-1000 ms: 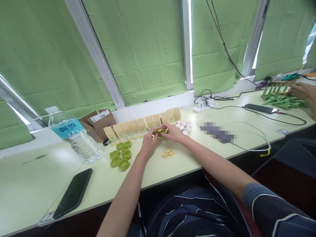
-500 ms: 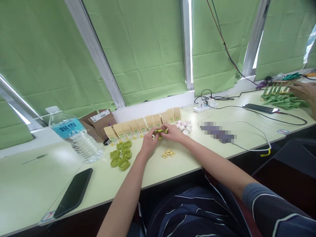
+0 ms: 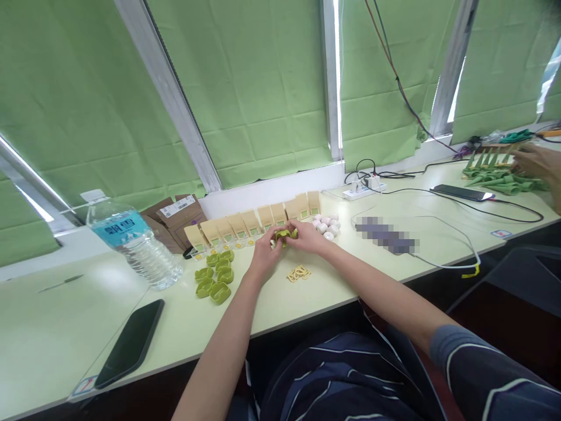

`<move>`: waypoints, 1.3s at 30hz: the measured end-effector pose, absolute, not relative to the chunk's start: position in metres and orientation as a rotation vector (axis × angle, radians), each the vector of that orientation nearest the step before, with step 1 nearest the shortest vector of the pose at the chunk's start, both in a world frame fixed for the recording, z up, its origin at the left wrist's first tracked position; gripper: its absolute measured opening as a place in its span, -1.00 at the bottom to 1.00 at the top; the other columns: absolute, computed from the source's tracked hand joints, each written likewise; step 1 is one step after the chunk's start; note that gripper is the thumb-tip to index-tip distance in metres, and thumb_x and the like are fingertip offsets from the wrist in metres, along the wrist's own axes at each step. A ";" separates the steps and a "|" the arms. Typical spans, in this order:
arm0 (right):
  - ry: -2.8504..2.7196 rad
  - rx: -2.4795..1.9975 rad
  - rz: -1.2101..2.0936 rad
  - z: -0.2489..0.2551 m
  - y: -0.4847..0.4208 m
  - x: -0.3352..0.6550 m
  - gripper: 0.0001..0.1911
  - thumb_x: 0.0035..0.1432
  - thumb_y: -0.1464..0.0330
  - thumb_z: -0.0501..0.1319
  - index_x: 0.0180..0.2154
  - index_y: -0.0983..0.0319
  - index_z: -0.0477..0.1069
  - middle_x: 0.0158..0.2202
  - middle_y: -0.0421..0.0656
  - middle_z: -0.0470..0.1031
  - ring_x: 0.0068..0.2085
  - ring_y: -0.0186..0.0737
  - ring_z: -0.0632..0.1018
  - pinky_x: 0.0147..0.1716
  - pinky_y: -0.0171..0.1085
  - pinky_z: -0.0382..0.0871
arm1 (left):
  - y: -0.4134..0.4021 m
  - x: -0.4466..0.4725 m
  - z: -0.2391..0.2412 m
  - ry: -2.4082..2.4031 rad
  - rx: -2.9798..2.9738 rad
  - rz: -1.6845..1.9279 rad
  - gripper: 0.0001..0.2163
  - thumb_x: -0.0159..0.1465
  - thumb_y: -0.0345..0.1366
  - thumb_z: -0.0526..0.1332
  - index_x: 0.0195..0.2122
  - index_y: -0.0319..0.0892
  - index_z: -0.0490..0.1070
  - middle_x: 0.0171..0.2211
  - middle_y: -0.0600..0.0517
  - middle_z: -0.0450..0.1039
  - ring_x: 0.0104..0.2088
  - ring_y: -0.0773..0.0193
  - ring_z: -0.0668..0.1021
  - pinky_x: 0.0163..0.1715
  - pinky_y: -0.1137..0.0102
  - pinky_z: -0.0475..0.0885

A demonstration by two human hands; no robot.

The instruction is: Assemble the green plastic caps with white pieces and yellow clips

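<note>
At the middle of the pale green worktop point(image 3: 44, 327), just in front of the row of tan paper pouches point(image 3: 251, 222), the left hand point(image 3: 263, 252) and right hand point(image 3: 307, 237) meet on one small yellow-green plastic piece point(image 3: 284, 234). It is held slightly above the surface, and each grip is clamped on it from its own side.

Assessment: the piece is small and half hidden by fingertips. The work would go best with fingertip pressure only, the wrists low over the worktop, and the piece turned so its edge faces the eye.

Count:
- Green plastic loop-shaped pieces point(image 3: 220, 292) lying left of the hands: seven, as far as I can tell.
- Pouches: about ten.
- Cream flat cut-outs point(image 3: 298, 272): one small heap, number unclear.
- Pale round pieces point(image 3: 326, 225): a cluster, too small to count.
- Clear water bottle point(image 3: 131, 240): one.
- Black phones: two, near point(image 3: 130, 343) and far point(image 3: 462, 192).

A co-worker's hand point(image 3: 537, 164) is at the far right.
</note>
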State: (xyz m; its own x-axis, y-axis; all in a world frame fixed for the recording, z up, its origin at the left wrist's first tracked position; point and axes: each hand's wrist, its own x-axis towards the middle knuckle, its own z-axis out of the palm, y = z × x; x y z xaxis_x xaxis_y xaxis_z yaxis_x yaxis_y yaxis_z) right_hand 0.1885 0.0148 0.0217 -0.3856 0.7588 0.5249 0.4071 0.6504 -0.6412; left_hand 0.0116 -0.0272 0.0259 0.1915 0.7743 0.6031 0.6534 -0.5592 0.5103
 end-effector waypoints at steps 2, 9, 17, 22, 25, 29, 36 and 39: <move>-2.024 -0.901 0.508 0.021 0.015 0.188 -0.77 0.10 0.27 0.27 -0.19 0.19 0.37 -0.25 -0.20 0.52 -0.39 -0.30 0.46 -0.42 -0.35 0.21 | -0.027 0.012 0.026 1.382 2.316 1.315 -0.73 0.29 -0.35 0.13 0.00 -0.08 0.45 -0.13 0.01 0.57 -0.27 0.29 0.52 -0.24 0.38 0.38; -2.038 -0.903 0.488 0.022 0.014 0.188 -0.81 0.09 0.32 0.24 -0.22 0.19 0.36 -0.26 -0.20 0.51 -0.39 -0.29 0.45 -0.39 -0.33 0.21 | -0.024 0.011 0.024 1.372 2.310 1.320 -0.73 0.28 -0.35 0.13 -0.01 -0.08 0.45 -0.15 0.01 0.57 -0.28 0.29 0.52 -0.23 0.38 0.39; -2.056 -0.888 0.487 0.022 0.013 0.187 -0.83 0.09 0.33 0.22 -0.23 0.20 0.34 -0.27 -0.19 0.51 -0.39 -0.28 0.45 -0.41 -0.33 0.19 | -0.024 0.011 0.024 1.398 2.293 1.309 -0.73 0.28 -0.33 0.14 -0.01 -0.08 0.46 -0.22 0.02 0.56 -0.33 0.30 0.50 -0.25 0.38 0.37; -2.053 -0.901 0.496 0.024 0.011 0.188 -0.80 0.10 0.30 0.22 -0.21 0.20 0.34 -0.25 -0.19 0.51 -0.39 -0.28 0.46 -0.41 -0.33 0.19 | -0.027 0.012 0.026 1.411 2.299 1.307 -0.73 0.28 -0.33 0.13 -0.01 -0.08 0.46 -0.27 0.04 0.54 -0.36 0.31 0.47 -0.27 0.40 0.36; -2.048 -0.909 0.502 0.023 0.011 0.188 -0.81 0.11 0.29 0.21 -0.21 0.19 0.34 -0.26 -0.21 0.51 -0.37 -0.27 0.47 -0.40 -0.33 0.19 | -0.027 0.012 0.026 1.414 2.289 1.301 -0.73 0.28 -0.33 0.14 -0.01 -0.07 0.46 -0.31 0.06 0.52 -0.39 0.32 0.45 -0.31 0.41 0.34; -2.054 -0.913 0.483 0.023 0.010 0.188 -0.84 0.12 0.30 0.19 -0.24 0.19 0.34 -0.29 -0.21 0.51 -0.37 -0.26 0.47 -0.40 -0.32 0.18 | -0.026 0.011 0.025 1.427 2.275 1.302 -0.74 0.27 -0.33 0.14 -0.02 -0.07 0.47 -0.34 0.07 0.51 -0.41 0.33 0.43 -0.32 0.42 0.33; -2.067 -0.890 0.476 0.024 0.010 0.188 -0.87 0.12 0.32 0.18 -0.26 0.20 0.33 -0.32 -0.20 0.50 -0.38 -0.26 0.44 -0.41 -0.33 0.16 | -0.026 0.012 0.026 1.402 2.279 1.320 -0.75 0.26 -0.35 0.14 -0.06 -0.06 0.48 -0.38 0.10 0.48 -0.42 0.34 0.41 -0.31 0.42 0.33; -2.070 -0.883 0.472 0.025 0.009 0.188 -0.88 0.12 0.31 0.17 -0.27 0.20 0.32 -0.34 -0.22 0.48 -0.39 -0.27 0.43 -0.42 -0.34 0.15 | -0.026 0.011 0.026 1.397 2.285 1.319 -0.75 0.26 -0.35 0.14 -0.06 -0.07 0.48 -0.39 0.10 0.48 -0.44 0.35 0.41 -0.32 0.43 0.33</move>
State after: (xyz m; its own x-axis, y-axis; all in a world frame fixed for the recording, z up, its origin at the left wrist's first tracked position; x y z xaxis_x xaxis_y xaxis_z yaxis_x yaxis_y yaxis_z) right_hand 0.1883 0.0087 0.0250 -0.4197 0.7292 0.5405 0.4230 0.6840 -0.5943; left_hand 0.0110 -0.0259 0.0261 0.1766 0.7806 0.5995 0.6435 -0.5525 0.5298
